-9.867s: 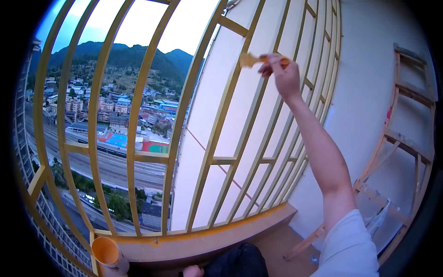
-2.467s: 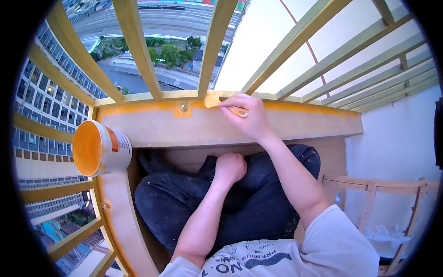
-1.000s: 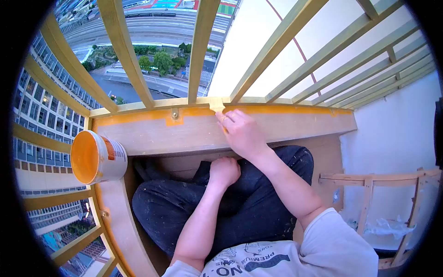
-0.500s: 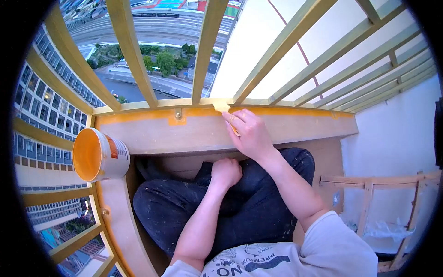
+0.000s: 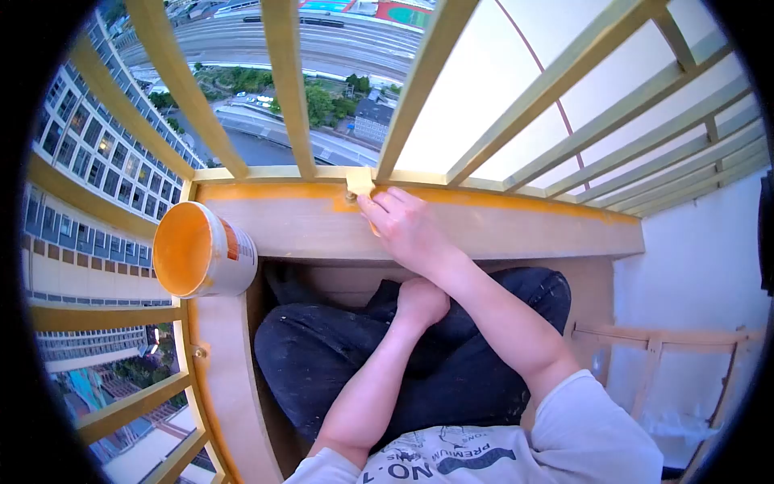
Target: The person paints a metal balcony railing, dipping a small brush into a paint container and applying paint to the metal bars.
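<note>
My right hand (image 5: 407,230) is closed around a small flat paintbrush (image 5: 360,181) with a pale yellow head and an orange handle. The brush head touches the bottom rail (image 5: 322,173) of the yellow railing, beside a metal bolt (image 5: 351,196). Below that rail, an orange painted strip (image 5: 266,193) runs along the back of the beige ledge (image 5: 484,219). My left hand (image 5: 423,304) rests in my lap with its fingers curled in; nothing shows in it. To the left, on the ledge's corner, a white paint bucket (image 5: 234,252) lies tilted, its inside coated orange.
Yellow railing bars (image 5: 286,89) rise ahead and on the left, with a steep drop to streets and tracks beyond. My crossed legs (image 5: 322,363) fill the recess behind the ledge. At right stand a white wall (image 5: 685,218) and a wooden frame (image 5: 653,363).
My right hand and the paintbrush have moved left along the rail, to the bolt. The view has shifted a little, so the bucket and ledge appear further right. My left hand stays in my lap.
</note>
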